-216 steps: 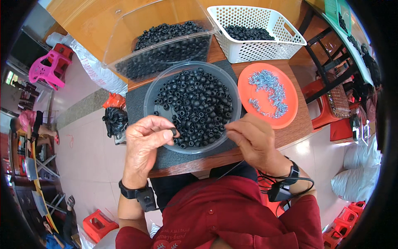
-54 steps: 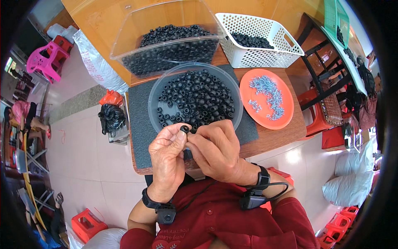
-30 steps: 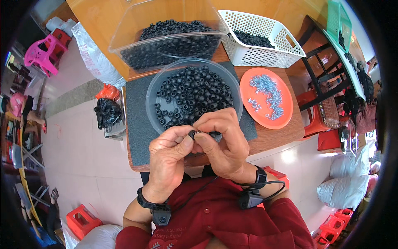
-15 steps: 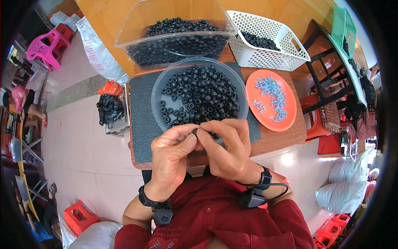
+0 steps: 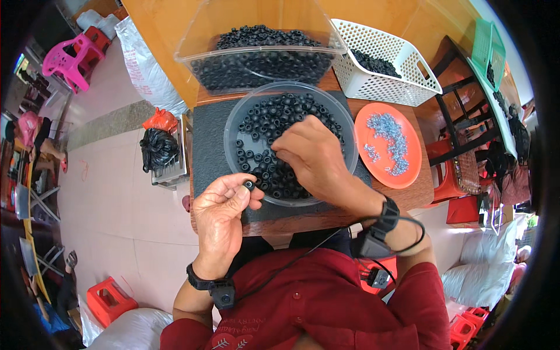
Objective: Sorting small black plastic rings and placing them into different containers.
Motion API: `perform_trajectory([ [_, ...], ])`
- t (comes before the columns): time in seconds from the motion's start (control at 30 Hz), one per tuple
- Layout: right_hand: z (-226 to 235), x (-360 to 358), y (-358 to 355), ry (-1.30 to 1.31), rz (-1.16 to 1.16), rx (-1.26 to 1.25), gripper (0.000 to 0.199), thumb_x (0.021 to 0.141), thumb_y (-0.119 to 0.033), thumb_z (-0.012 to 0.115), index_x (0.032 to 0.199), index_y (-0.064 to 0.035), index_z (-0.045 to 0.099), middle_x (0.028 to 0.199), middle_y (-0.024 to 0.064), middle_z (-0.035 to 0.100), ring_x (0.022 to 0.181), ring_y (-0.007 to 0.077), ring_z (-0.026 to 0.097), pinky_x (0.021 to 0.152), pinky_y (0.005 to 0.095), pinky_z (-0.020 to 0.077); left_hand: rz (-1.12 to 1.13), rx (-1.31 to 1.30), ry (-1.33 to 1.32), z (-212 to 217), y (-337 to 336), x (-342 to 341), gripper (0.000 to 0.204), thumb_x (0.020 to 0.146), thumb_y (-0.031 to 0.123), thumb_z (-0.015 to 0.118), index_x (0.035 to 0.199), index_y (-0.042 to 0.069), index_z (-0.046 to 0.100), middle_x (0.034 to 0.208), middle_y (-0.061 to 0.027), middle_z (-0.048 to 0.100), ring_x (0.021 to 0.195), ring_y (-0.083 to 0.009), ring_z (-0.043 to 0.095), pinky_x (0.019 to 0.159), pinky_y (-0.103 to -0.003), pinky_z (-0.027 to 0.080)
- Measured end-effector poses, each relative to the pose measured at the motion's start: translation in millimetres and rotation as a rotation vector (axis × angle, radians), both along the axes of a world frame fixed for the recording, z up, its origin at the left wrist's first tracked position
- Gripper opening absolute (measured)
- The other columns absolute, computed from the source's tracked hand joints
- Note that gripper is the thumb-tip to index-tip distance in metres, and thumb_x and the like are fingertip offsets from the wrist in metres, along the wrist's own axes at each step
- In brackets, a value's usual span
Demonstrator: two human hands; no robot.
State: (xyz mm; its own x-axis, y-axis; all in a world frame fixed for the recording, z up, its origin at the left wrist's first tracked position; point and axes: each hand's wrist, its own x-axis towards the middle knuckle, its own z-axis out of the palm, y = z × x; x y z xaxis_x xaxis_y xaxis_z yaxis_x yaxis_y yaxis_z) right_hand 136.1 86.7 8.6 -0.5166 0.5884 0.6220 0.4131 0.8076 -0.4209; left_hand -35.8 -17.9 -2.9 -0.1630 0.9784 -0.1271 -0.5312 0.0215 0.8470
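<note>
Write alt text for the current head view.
A person's left hand pinches a small black part; the right hand is over a clear round tub of similar parts. An orange plate of silvery pieces lies right of the tub; farther back are a clear box and a white basket, both holding black parts.

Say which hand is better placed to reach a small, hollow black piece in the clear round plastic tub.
Probably the right hand: it is over the clear round plastic tub, close to the small hollow black pieces. The left hand, at the near-left side, pinches a hollow black piece.
</note>
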Motion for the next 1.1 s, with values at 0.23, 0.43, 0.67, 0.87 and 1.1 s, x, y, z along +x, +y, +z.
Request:
perform_trajectory([
  [0.23,-15,-27,34,-0.413,0.137,0.264,0.01,0.063,-0.003,0.063,0.073,-0.0051,0.062,0.071,0.0061,0.053,0.077,0.0263,0.049,0.069,0.0372,0.0401,0.008,-0.01,-0.008,-4,1,-3,0.019,0.088,0.005,0.063,0.103,-0.007,0.062,0.089,-0.0109,0.066,0.075,-0.017,0.064,0.065,-0.026,0.051],
  [0.43,-6,-39,33,-0.635,0.269,0.39,0.007,0.068,-0.012,0.063,0.072,-0.0061,0.061,0.073,0.0049,0.057,0.082,0.023,0.051,0.072,0.0353,0.0395,0.017,-0.019,-0.021,-5,1,-6,0.019,0.088,0.006,0.063,0.103,-0.006,0.062,0.088,-0.0106,0.066,0.074,-0.0167,0.064,0.065,-0.026,0.051],
  [0.67,0,-33,32,-0.734,0.31,0.317,0.009,0.068,-0.011,0.065,0.074,-0.0054,0.062,0.075,0.005,0.058,0.084,0.0228,0.052,0.074,0.034,0.0396,0.03,-0.026,-0.026,-4,1,-7,0.019,0.087,0.006,0.063,0.102,-0.006,0.063,0.086,-0.0107,0.066,0.073,-0.0166,0.064,0.065,-0.025,0.051],
  [0.87,-5,-34,34,-0.69,0.312,0.322,0.012,0.065,-0.01,0.067,0.075,-0.0051,0.061,0.076,0.006,0.058,0.084,0.0229,0.052,0.073,0.0341,0.0401,0.029,-0.023,-0.021,-5,0,-7,0.019,0.087,0.005,0.064,0.102,-0.006,0.063,0.086,-0.0111,0.066,0.073,-0.0164,0.064,0.064,-0.025,0.051],
  [1.1,-1,-27,28,-0.555,0.283,0.233,0.014,0.065,-0.011,0.067,0.077,-0.0035,0.062,0.078,0.0087,0.059,0.082,0.0256,0.053,0.071,0.036,0.0418,0.036,-0.017,-0.025,-3,-1,-8,0.019,0.087,0.005,0.064,0.102,-0.006,0.063,0.085,-0.0114,0.066,0.073,-0.0164,0.064,0.065,-0.024,0.05],
])
